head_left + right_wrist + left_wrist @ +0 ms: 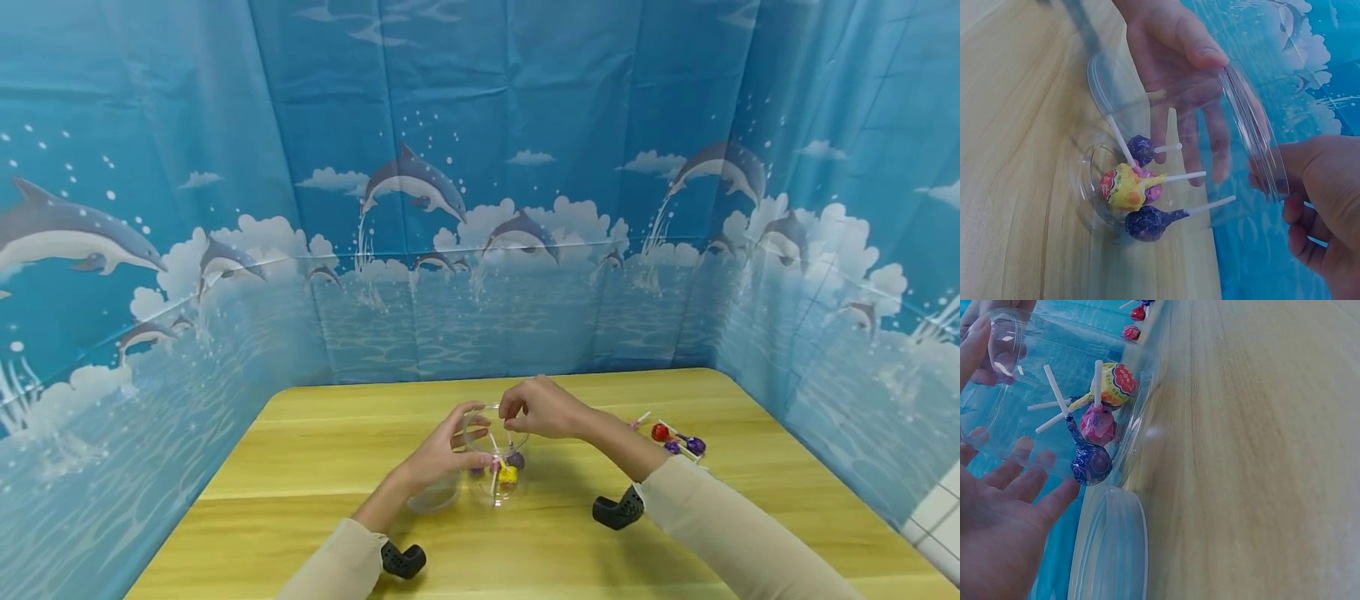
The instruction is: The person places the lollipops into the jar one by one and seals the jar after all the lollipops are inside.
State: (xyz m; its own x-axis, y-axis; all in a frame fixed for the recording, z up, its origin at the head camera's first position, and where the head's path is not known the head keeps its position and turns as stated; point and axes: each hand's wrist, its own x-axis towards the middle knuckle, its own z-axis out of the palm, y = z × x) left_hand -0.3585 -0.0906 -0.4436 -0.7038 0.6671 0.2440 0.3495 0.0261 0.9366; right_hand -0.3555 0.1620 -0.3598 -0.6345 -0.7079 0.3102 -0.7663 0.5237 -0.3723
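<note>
A clear plastic jar [480, 492] stands tilted on the table, with several wrapped lollipops inside. Among them are a yellow lollipop [1124, 187], a pink lollipop [1097, 424] and a dark purple lollipop [1147, 224], white sticks pointing toward the mouth. My left hand [448, 450] holds the jar from the left, thumb by the rim and fingers spread along the far side. My right hand [543, 408] is at the mouth with bent fingers, fingertips right at the rim; I cannot tell whether they pinch it. The purple lollipop's stick ends short of those fingers.
The jar's clear round lid [435, 497] lies left of the jar. Several more lollipops lie to the right, including a red lollipop [660, 432] and a purple lollipop [696, 446]. A dolphin-print curtain [480, 317] hangs behind the wooden table [300, 475].
</note>
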